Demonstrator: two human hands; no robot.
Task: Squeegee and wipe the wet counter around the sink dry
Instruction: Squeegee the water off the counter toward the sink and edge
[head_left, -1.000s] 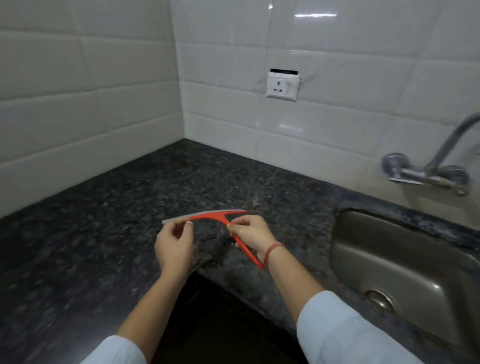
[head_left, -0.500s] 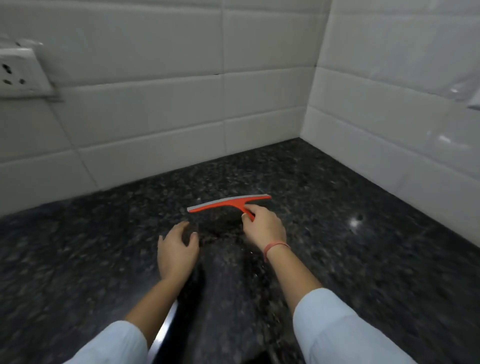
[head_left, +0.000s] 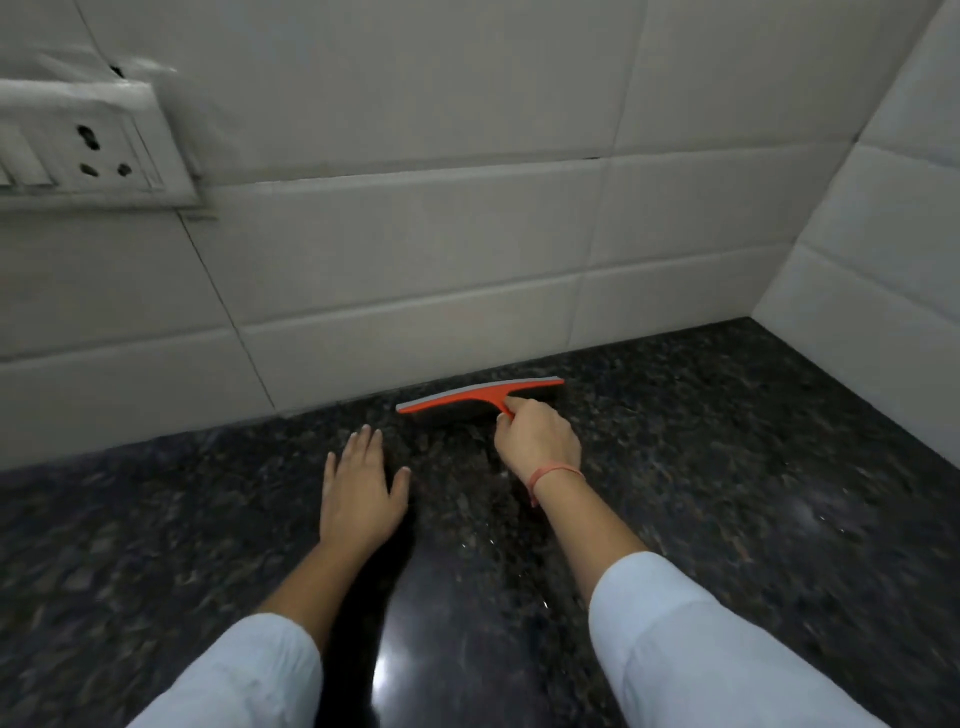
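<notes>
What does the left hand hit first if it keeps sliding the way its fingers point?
Probably the tiled wall. The left hand lies flat on the counter, fingers toward the wall; the squeegee sits right of that line, though depth is unclear.

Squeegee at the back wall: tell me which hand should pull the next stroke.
Right. The right hand already grips the squeegee handle, blade near the tiled wall. The left hand lies flat and empty on the counter, apart from it.

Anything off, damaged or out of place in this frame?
Nothing stands out. The right hand holds the squeegee at the wall edge of the counter; the left hand lies flat. The socket is only blurred.
</notes>
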